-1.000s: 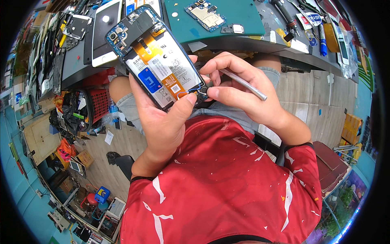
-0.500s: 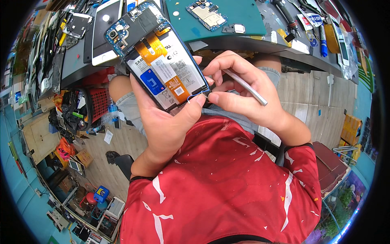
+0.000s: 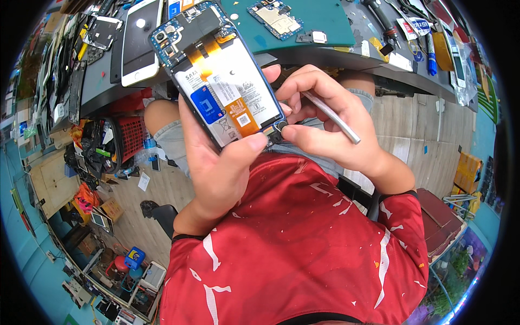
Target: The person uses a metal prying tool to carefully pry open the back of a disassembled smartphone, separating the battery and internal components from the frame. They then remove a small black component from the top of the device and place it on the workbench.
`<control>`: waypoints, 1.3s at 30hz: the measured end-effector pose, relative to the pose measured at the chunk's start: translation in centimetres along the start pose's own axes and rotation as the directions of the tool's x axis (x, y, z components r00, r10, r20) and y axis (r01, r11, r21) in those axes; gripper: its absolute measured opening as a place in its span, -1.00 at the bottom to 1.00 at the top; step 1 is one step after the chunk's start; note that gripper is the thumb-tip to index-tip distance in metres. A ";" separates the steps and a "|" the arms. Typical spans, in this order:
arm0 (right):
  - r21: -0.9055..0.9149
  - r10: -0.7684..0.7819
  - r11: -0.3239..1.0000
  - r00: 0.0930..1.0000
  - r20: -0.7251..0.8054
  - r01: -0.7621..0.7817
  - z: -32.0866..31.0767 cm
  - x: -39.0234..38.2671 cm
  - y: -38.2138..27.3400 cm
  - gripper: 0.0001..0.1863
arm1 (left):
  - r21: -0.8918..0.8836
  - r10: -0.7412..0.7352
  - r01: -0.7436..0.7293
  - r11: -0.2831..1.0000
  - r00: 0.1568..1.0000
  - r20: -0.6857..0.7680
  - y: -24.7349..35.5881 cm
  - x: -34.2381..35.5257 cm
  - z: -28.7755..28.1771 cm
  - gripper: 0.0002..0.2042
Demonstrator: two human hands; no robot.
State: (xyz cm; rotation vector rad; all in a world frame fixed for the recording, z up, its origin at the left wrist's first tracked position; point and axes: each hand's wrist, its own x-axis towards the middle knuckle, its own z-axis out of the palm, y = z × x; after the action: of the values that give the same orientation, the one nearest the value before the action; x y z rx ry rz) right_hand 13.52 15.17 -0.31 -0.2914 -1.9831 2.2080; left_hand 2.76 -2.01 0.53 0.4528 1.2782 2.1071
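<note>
An opened smartphone (image 3: 254,81) lies tilted in my left hand (image 3: 219,165), battery side up. My fingers wrap its edges, and the thumb rests at its lower end. The phone shows a white battery with a blue label, an orange flex cable (image 3: 241,116) and a circuit board (image 3: 169,37) at its top end. My right hand (image 3: 330,122) is closed round a slim silver rod-like tool (image 3: 338,122), whose tip is hidden by the fingers. Its thumb and fingertips are at the phone's lower right corner, beside a thin loop of wire (image 3: 280,125).
A green mat (image 3: 325,21) on the grey workbench bears a loose phone circuit board (image 3: 275,20) and a small metal-plated part (image 3: 312,37). A white-framed tablet (image 3: 142,49) lies left of the phone. A blue marker (image 3: 431,62) and hand tools lie at the right. A red basket (image 3: 131,127) stands below.
The phone has moved slightly right and turned a little more upright. The blue wire that ran across its lower end to my left thumb now shows only near the corner.
</note>
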 end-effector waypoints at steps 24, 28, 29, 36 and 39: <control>-0.729 -0.764 0.237 0.587 0.269 0.642 -2.2 -0.2 -0.4 -0.56 | -0.618 -0.005 0.141 0.773 0.976 0.217 -0.7 0.3 -1.4 0.04; -0.734 -0.796 0.224 0.555 0.242 0.642 -1.9 -0.1 0.3 -0.50 | -0.619 -0.014 0.151 0.770 0.975 0.220 -0.6 0.3 -1.3 0.06; -0.734 -0.796 0.222 0.554 0.245 0.642 -1.9 -0.1 0.4 -0.50 | -0.618 -0.018 0.153 0.771 0.976 0.219 -0.6 0.2 -1.3 0.06; -0.715 -0.766 0.239 0.580 0.277 0.657 -2.0 -0.2 0.1 -0.52 | -0.614 -0.044 0.169 0.771 0.976 0.214 -0.4 0.0 -1.0 0.10; -0.711 -0.779 0.242 0.569 0.263 0.660 -1.7 -0.1 0.2 -0.52 | -0.623 -0.042 0.166 0.765 0.977 0.209 -0.4 -0.1 -0.9 0.10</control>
State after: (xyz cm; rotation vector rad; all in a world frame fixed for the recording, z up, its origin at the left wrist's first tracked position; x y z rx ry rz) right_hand 14.08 16.77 -0.71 0.3566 -2.1719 0.6632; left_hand 2.44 -2.51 -0.25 0.2510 0.4061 2.1803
